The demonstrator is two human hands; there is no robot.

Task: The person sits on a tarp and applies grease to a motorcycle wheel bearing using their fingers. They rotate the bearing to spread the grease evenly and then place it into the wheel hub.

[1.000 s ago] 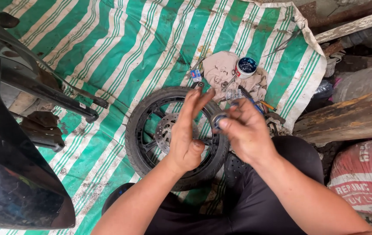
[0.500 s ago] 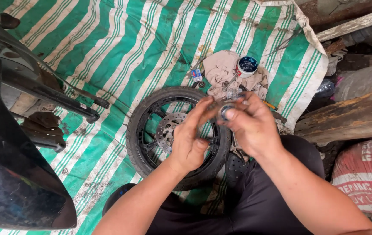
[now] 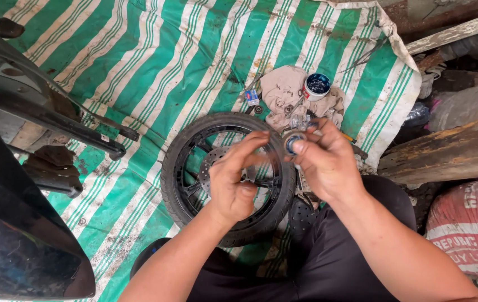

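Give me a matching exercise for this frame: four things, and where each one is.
Things:
1. bearing
2. wheel
3. grease tub
4. sack

Places:
A. on the beige rag
B. flat on the striped tarp
C. far right, beside the person's leg
D. pinched in the right hand's fingers

Pairs: 1-D, 2-B, 3-A, 4-C

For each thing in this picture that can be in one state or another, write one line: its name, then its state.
Right hand: gripping a small round metal part by the fingertips.
Left hand: open, fingers stretched toward the part.
Wheel: lying flat on the striped tarp, brake disc facing up.
Small tub: lid off, dark paste inside.
Rag: crumpled, stained.
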